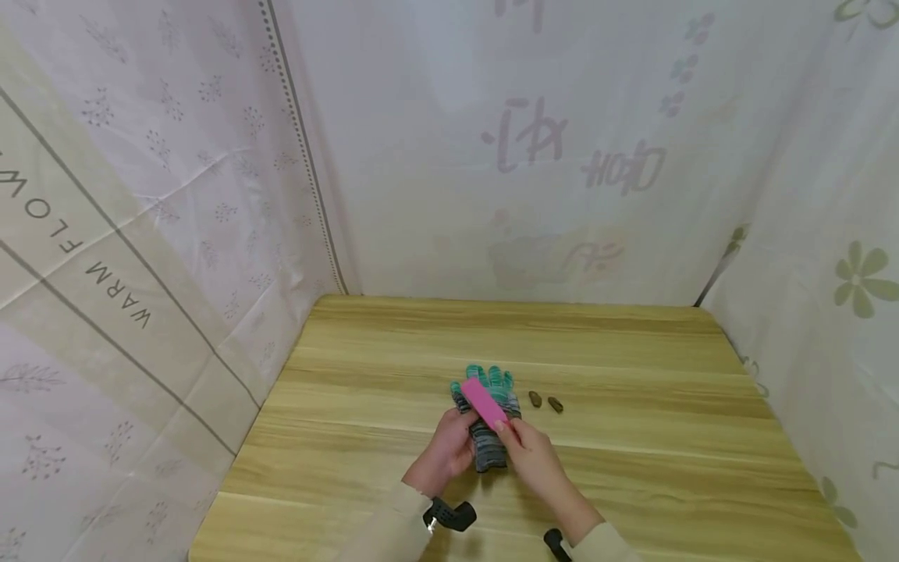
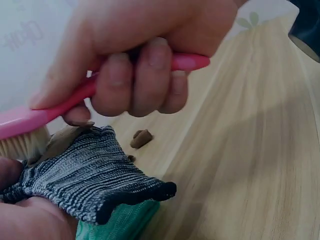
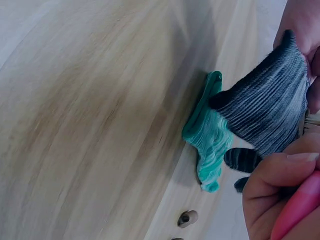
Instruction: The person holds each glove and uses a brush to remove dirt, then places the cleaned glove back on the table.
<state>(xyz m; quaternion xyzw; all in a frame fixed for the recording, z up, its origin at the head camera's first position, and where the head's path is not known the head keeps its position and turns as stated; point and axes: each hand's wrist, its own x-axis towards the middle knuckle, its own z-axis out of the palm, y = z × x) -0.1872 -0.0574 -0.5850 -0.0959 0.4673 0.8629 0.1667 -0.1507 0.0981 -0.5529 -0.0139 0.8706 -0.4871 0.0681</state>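
My left hand (image 1: 453, 443) grips a black-and-grey striped knit glove (image 1: 489, 449) by its left side, its cuff towards me. In my right hand (image 1: 535, 457) is a pink brush (image 1: 483, 401), fingers curled round the handle. The brush's pale bristles (image 2: 25, 146) face down on the striped glove, as the left wrist view shows, right beside a flat brown piece (image 2: 62, 142) lying on the knit. A green knit glove (image 3: 212, 140) rests on the table beneath and beyond the striped one, partly hidden by it.
Two small brown lumps (image 1: 535, 399) sit on the wood-grain table (image 1: 632, 484) to the right of the gloves. Patterned fabric sheets (image 1: 449, 195) hang behind the table and along both sides. Each wrist wears a black camera strap (image 1: 449, 515).
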